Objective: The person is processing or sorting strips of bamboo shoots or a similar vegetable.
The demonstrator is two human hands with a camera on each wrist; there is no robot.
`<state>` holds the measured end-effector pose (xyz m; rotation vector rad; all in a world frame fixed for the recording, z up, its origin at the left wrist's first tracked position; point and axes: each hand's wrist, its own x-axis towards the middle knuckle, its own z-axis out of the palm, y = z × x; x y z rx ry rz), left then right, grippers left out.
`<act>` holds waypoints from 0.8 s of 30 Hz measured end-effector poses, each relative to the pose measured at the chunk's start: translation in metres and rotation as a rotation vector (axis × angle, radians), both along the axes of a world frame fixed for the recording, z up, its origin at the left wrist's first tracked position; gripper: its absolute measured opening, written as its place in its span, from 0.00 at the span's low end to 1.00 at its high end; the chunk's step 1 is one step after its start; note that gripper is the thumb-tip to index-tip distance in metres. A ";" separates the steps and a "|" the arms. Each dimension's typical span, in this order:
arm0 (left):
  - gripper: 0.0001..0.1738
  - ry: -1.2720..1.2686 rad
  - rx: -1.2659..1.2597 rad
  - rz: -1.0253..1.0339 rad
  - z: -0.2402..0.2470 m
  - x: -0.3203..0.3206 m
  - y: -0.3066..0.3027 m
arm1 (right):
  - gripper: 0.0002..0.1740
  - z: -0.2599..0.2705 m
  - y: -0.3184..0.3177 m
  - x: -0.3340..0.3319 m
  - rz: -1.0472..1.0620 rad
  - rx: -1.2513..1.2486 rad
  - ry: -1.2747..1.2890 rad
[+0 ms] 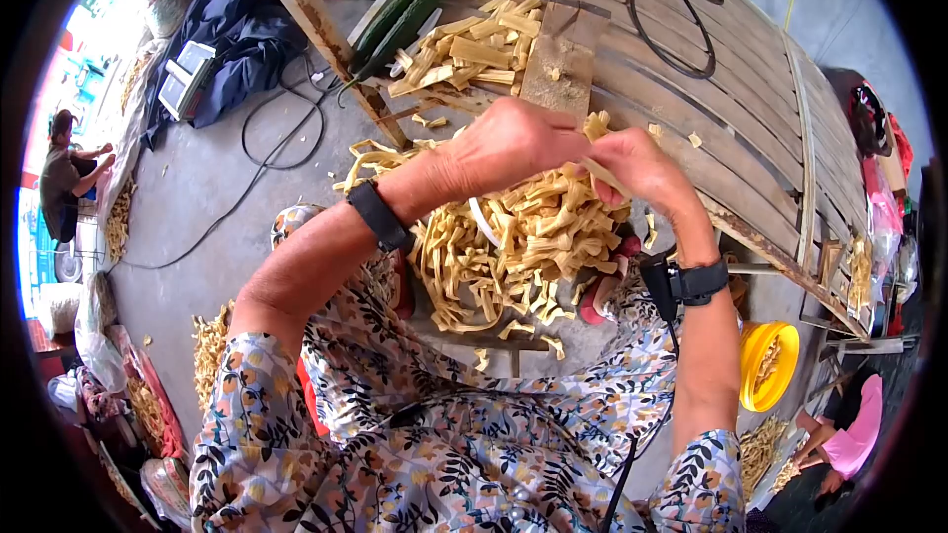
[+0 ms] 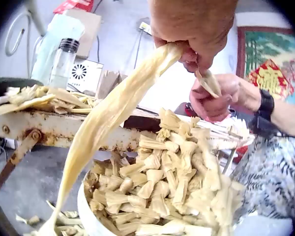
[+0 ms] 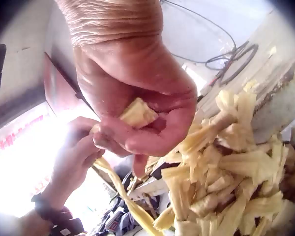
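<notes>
In front of the chest both hands meet over a heap of knotted, pale yellow strips. My left hand pinches a flat, soft-looking yellow strip, whose long tail hangs down past the heap in the left wrist view. Close beside it, my right hand curls its fingers round a short folded piece of strip. The fingertips of the two hands come together in the right wrist view. Beneath them, the knotted pieces fill a white basin, its rim mostly hidden by the heap.
A slatted wooden table stands ahead, bearing flat yellow pieces, a wooden board, dark green cucumbers and a black cable. At the right sits a yellow bucket. Two other people are at the far left and lower right.
</notes>
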<state>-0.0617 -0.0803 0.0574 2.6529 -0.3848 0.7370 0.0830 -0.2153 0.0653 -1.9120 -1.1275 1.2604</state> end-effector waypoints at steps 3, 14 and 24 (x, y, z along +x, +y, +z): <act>0.07 0.347 -0.672 0.041 0.005 -0.005 0.011 | 0.16 -0.004 -0.004 -0.007 0.147 0.073 0.342; 0.21 0.835 -2.076 -0.641 -0.053 0.007 -0.004 | 0.16 -0.004 0.012 -0.021 -0.173 0.472 0.269; 0.10 0.349 -1.780 0.025 -0.043 0.019 -0.013 | 0.15 -0.018 0.013 -0.015 -0.266 0.905 -0.944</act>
